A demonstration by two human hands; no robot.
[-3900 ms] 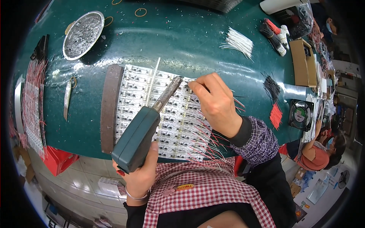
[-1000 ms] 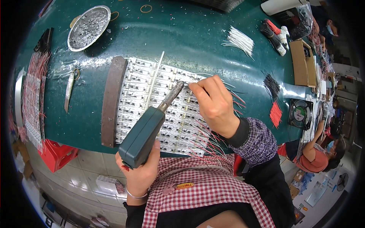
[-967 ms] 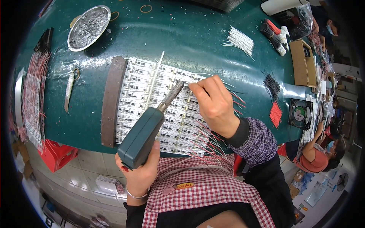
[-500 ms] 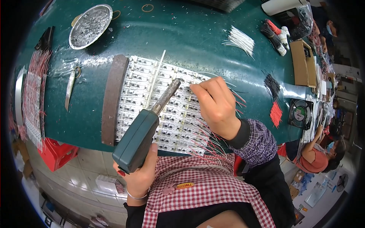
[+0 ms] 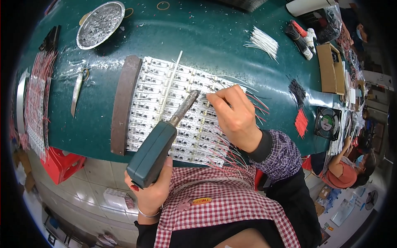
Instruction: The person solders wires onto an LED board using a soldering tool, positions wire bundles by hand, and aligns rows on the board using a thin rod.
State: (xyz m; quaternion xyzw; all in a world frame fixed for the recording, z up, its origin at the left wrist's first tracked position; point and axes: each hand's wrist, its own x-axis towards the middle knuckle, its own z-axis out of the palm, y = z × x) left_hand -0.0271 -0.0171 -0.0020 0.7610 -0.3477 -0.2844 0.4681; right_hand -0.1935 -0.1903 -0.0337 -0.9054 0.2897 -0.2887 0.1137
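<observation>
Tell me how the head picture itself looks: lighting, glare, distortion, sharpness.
Head view: strong fisheye, the green table bending toward a black rim; even overhead light with glare patches on the tabletop and the metal dish; the left hand with its soldering iron, the right hand and the white circuit panel are sharp; the far right edge is squeezed and soft.

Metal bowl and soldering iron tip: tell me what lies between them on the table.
In the head view, between the metal bowl and the soldering iron tip lie bare green tabletop, then the white circuit board panel with a thin white stick across it.
</observation>
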